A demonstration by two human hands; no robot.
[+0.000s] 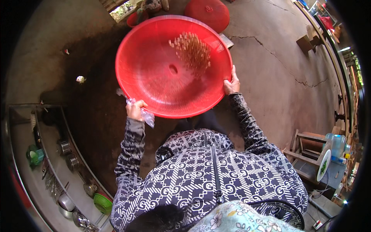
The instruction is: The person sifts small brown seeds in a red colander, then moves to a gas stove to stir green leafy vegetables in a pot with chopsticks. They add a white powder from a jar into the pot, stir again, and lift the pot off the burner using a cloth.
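A large round red plastic colander basket (150, 77), slotted near its rim, is held out in front of me. Inside it, toward the far right, lies or tumbles a loose cluster of small tan-brown pieces (191, 52), like shelled nuts or beans; the cluster is slightly blurred. My left hand (136, 110) grips the basket's near left rim, with a crumpled clear plastic bag (148, 117) bunched in the same grasp. On the right side, my right hand (232, 83) clasps the rim, thumb on top and fingers partly hidden beneath.
Beyond the basket, a red lid-like round object (208, 14) rests on the concrete floor (266, 77). A metal rack (65, 127) with pots and a green basket (102, 203) stands at left. To the right are a wooden stool (307, 154) and a large clear bottle (337, 145).
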